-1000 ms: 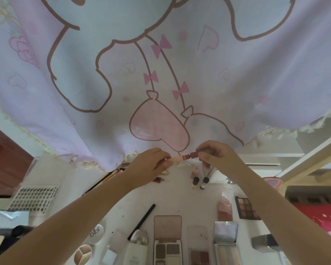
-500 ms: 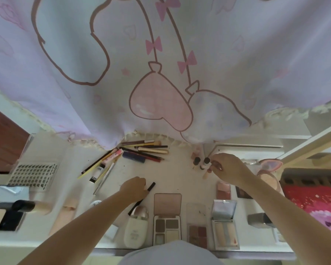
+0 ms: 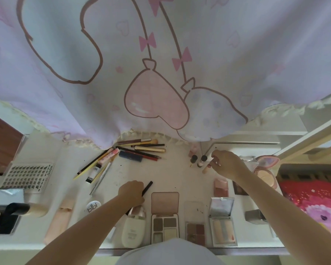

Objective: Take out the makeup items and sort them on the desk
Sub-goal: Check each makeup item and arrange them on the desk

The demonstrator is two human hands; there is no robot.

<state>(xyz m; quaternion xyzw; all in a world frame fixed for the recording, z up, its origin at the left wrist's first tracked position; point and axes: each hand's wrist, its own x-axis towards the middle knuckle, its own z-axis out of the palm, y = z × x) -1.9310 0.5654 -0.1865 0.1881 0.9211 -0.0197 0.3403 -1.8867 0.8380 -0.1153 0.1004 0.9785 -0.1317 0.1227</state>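
My left hand sits low on the white desk, its fingers curled round a thin black pencil that sticks out to the upper right. My right hand is at the back right. Its fingertips touch the dark cap end of a small peach lip tube, which lies flat on the desk. Just left of the tube stand two small black-capped bottles.
A pile of pencils and brushes lies at the back under the hanging curtain. Open palettes and a white bottle line the front edge. A lash tray is at the left and a round compact at the right.
Both hands held the lip tube up in the air a second ago. The right hand has since laid it beside the small bottles, and the left hand dropped onto the black pencil.
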